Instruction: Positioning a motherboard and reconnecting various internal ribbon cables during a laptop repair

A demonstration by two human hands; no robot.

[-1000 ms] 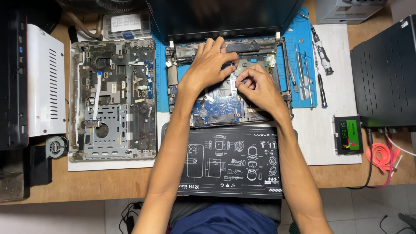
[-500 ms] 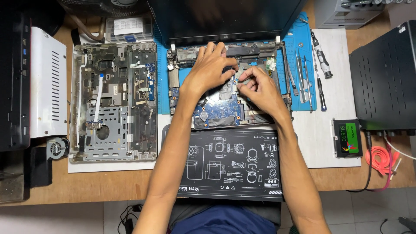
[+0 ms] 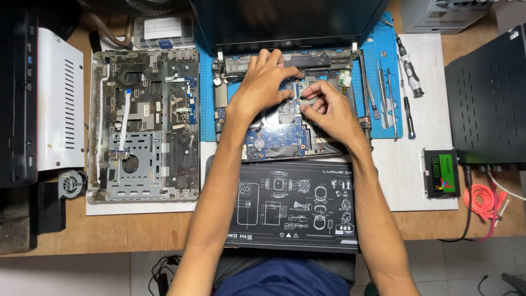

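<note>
from the head cam, looking straight down at the bench: the opened laptop base (image 3: 285,98) with its blue motherboard (image 3: 276,140) sits far-centre on a blue silicone mat (image 3: 392,118). the left hand (image 3: 263,82) lies flat with fingers spread wide, pressing on the board's far edge near the hinge. the right hand (image 3: 326,107) is pinched narrow, fingertips together on some small part just right of the left hand; can't tell what it is, too small. compared with a second ago both hands have barely shifted, so my guess is he's still fiddling with that same spot.

containers: a clear plastic parts box (image 3: 164,30) far-left, contents too blurry to call. the stripped grey palmrest shell (image 3: 145,123) lies left, with a black screwdriver (image 3: 410,68) and tweezers (image 3: 383,90) right, and a black ssd with a green label (image 3: 441,172) on the white sheet.
</note>
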